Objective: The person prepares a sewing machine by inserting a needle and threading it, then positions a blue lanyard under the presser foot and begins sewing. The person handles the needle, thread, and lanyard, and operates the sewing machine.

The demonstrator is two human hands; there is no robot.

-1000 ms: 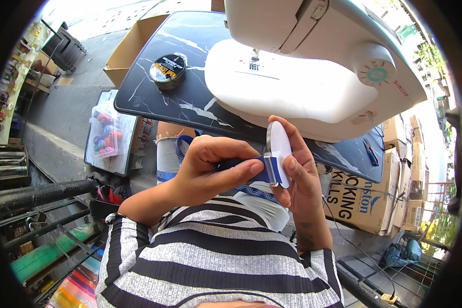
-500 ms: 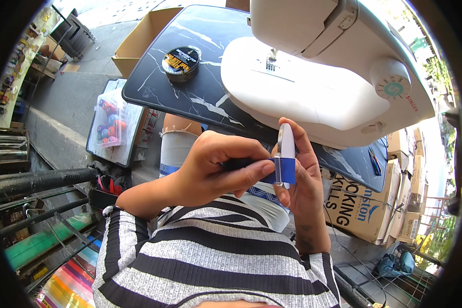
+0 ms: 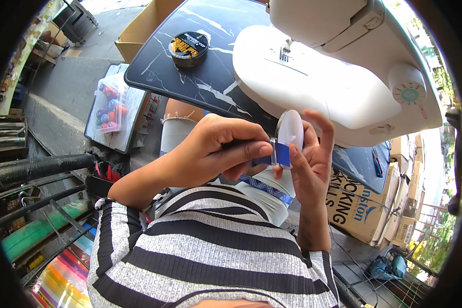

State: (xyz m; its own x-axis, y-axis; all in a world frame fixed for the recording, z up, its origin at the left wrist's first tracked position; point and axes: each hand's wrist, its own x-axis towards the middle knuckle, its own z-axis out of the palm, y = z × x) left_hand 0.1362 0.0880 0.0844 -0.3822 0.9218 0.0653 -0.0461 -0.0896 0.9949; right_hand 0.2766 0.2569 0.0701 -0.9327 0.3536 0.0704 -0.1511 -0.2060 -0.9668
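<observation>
Between my hands is a flat round white disc (image 3: 291, 128) with a clear rim. A blue ribbon (image 3: 283, 155) wraps its lower part. My left hand (image 3: 226, 149) pinches the ribbon beside the disc's rim, thumb on top. My right hand (image 3: 313, 161) holds the disc from the other side, its thumb against the blue part and its index finger raised off the rim. Some of its fingers are hidden behind the disc. A patterned blue ribbon (image 3: 266, 189) lies across my lap below.
A white sewing machine (image 3: 339, 92) stands on a black marbled table (image 3: 164, 64) ahead. On the table lie a stack of round black-labelled pieces (image 3: 189, 49) and a small blue-and-black tool (image 3: 377, 163). A clear box of coloured spools (image 3: 109, 110) sits at left, cardboard boxes (image 3: 362, 210) at right.
The disc has turned from nearly edge-on to show more of its white face. My right index finger has come off its top edge. The view has shifted slightly.
</observation>
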